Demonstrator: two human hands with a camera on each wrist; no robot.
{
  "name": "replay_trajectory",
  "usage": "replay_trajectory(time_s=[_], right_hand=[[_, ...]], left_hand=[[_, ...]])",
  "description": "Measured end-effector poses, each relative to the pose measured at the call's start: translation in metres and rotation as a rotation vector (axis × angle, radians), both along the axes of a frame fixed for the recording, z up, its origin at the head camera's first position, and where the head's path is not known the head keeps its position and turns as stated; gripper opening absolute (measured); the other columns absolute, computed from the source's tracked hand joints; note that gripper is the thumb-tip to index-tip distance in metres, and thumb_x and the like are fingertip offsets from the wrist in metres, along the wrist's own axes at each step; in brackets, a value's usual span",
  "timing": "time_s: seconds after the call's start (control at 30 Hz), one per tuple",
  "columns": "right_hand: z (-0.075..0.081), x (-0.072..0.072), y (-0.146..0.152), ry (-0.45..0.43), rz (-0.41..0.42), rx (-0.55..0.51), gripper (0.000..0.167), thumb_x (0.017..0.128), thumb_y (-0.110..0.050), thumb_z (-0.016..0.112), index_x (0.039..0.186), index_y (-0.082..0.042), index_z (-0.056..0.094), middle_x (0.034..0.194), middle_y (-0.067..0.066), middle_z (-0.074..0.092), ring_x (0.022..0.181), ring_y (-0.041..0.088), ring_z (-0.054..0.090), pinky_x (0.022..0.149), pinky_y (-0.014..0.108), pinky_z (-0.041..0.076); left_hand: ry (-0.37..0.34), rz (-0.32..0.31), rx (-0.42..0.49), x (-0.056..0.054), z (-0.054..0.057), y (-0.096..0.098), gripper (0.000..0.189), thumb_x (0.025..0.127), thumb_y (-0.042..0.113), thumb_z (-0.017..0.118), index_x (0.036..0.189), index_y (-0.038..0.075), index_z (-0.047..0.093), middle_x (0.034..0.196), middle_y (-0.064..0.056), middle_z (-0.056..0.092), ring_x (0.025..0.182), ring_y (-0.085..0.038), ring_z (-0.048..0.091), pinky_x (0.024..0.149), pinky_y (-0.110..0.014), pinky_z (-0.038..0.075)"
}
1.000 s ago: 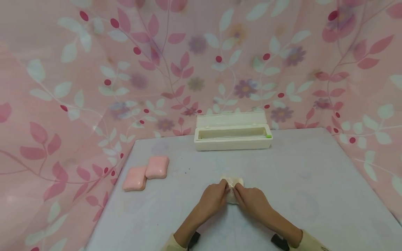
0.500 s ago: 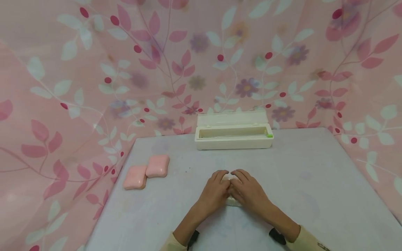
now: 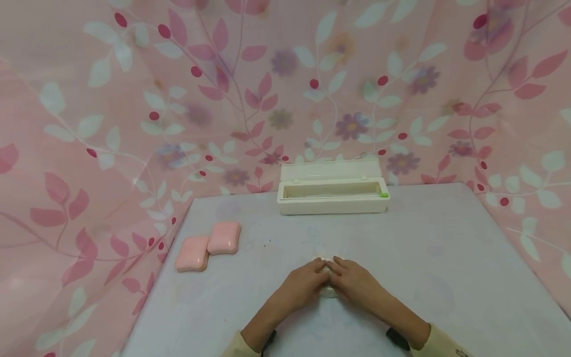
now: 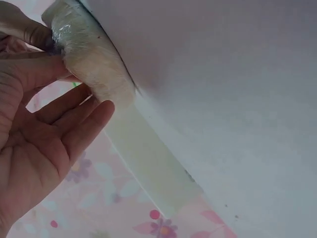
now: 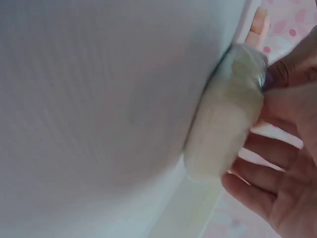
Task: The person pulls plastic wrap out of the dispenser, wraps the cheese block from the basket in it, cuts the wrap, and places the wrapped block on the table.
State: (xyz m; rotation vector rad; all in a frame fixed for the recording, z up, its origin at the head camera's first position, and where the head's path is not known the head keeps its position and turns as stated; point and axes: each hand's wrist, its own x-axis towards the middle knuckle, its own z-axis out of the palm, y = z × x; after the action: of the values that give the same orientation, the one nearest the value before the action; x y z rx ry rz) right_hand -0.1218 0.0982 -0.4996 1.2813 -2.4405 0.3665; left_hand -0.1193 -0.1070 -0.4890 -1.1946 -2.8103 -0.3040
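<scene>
A pale cream soap bar wrapped in clear cling film lies on the table in front of the person. The left hand holds it from the left, and the right hand from the right; their fingertips meet over its top. In both wrist views, crinkled film covers the wrapped soap bar and bunches near the thumbs. The lower fingers of the left hand are fairly straight beside the bar. Those of the right hand bend loosely along its side. The hands hide most of the bar from above.
A long white cling film box with its lid raised stands at the back of the table, a green slider at its right end. Two pink soap bars lie touching on the left. A floral curtain hangs behind the table.
A second ago the fingertips pinched the film at the middle of the bar. Both hands then spread over it with fingers lifted, and now have come lower and closer round it.
</scene>
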Motion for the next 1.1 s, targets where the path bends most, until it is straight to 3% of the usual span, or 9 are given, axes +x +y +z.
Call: replay_trajectory(time_s=[0.23, 0.4, 0.5, 0.63, 0.7, 0.77, 0.87, 1.0, 1.1], right_hand=[[0.007, 0.006, 0.004, -0.025, 0.044, 0.156, 0.049, 0.084, -0.020, 0.069, 0.128, 0.002, 0.061, 0.134, 0.022, 0.056, 0.121, 0.038, 0.055, 0.091, 0.045, 0.050], [0.004, 0.011, 0.009, -0.106, 0.042, 0.188, 0.067, 0.074, -0.009, 0.068, 0.137, 0.003, 0.052, 0.143, 0.023, 0.048, 0.130, 0.039, 0.047, 0.094, 0.047, 0.048], [0.000, 0.010, 0.010, -0.055, 0.032, 0.175, 0.061, 0.077, -0.004, 0.073, 0.135, 0.001, 0.055, 0.141, 0.020, 0.051, 0.127, 0.037, 0.051, 0.091, 0.045, 0.050], [-0.004, 0.004, 0.014, -0.004, 0.034, 0.136, 0.056, 0.078, -0.003, 0.075, 0.133, -0.002, 0.059, 0.138, 0.017, 0.055, 0.123, 0.033, 0.055, 0.086, 0.038, 0.053], [-0.003, 0.002, 0.018, -0.079, 0.032, 0.091, 0.055, 0.081, -0.003, 0.074, 0.134, -0.005, 0.059, 0.139, 0.015, 0.055, 0.124, 0.032, 0.055, 0.086, 0.039, 0.053], [-0.002, 0.000, 0.023, -0.198, 0.027, 0.022, 0.053, 0.086, -0.004, 0.071, 0.137, -0.008, 0.058, 0.139, 0.013, 0.055, 0.125, 0.031, 0.054, 0.088, 0.041, 0.052], [0.003, -0.002, 0.028, -0.438, -0.019, -0.104, 0.041, 0.094, -0.008, 0.064, 0.134, -0.013, 0.060, 0.133, 0.003, 0.061, 0.120, 0.022, 0.058, 0.090, 0.042, 0.051], [0.008, -0.005, 0.029, -0.737, -0.080, -0.263, 0.024, 0.103, -0.019, 0.054, 0.125, -0.017, 0.061, 0.108, -0.007, 0.067, 0.090, 0.008, 0.062, 0.076, 0.033, 0.053], [0.011, -0.006, 0.028, -0.944, -0.117, -0.365, 0.026, 0.104, -0.028, 0.051, 0.121, -0.011, 0.060, 0.095, -0.004, 0.066, 0.075, 0.009, 0.060, 0.061, 0.031, 0.052]], left_hand=[[-0.025, -0.025, -0.107, 0.005, 0.002, 0.001, 0.016, 0.093, 0.016, 0.065, 0.109, 0.016, 0.066, 0.138, -0.012, 0.055, 0.130, -0.030, 0.050, 0.093, -0.036, 0.050], [-0.101, -0.059, -0.117, 0.008, -0.005, -0.008, 0.049, 0.075, 0.007, 0.075, 0.118, 0.014, 0.054, 0.151, -0.017, 0.039, 0.140, -0.032, 0.036, 0.093, -0.036, 0.050], [-0.071, -0.074, -0.085, 0.010, -0.008, -0.010, 0.046, 0.082, 0.005, 0.075, 0.121, 0.014, 0.053, 0.152, -0.018, 0.038, 0.140, -0.031, 0.036, 0.092, -0.037, 0.051], [-0.012, -0.085, -0.058, 0.008, -0.010, -0.010, 0.030, 0.096, 0.006, 0.061, 0.124, 0.014, 0.053, 0.151, -0.017, 0.040, 0.137, -0.029, 0.040, 0.093, -0.037, 0.050], [-0.054, -0.088, -0.036, 0.004, -0.009, -0.012, 0.036, 0.095, 0.003, 0.062, 0.128, 0.015, 0.052, 0.151, -0.015, 0.040, 0.138, -0.028, 0.040, 0.097, -0.036, 0.048], [-0.139, -0.090, 0.017, -0.001, -0.006, -0.016, 0.043, 0.095, 0.001, 0.061, 0.134, 0.014, 0.049, 0.151, -0.012, 0.042, 0.138, -0.024, 0.040, 0.102, -0.035, 0.044], [-0.279, -0.076, 0.167, -0.010, 0.000, -0.021, 0.038, 0.100, 0.002, 0.054, 0.136, 0.013, 0.048, 0.140, -0.005, 0.053, 0.129, -0.015, 0.049, 0.102, -0.029, 0.043], [-0.431, -0.027, 0.349, -0.015, 0.008, -0.020, 0.025, 0.105, 0.011, 0.044, 0.129, 0.011, 0.053, 0.112, 0.003, 0.064, 0.094, -0.003, 0.058, 0.081, -0.021, 0.049], [-0.561, 0.075, 0.411, -0.017, 0.010, -0.016, 0.023, 0.105, 0.016, 0.046, 0.125, 0.011, 0.056, 0.103, 0.003, 0.065, 0.081, -0.002, 0.056, 0.069, -0.020, 0.049]])
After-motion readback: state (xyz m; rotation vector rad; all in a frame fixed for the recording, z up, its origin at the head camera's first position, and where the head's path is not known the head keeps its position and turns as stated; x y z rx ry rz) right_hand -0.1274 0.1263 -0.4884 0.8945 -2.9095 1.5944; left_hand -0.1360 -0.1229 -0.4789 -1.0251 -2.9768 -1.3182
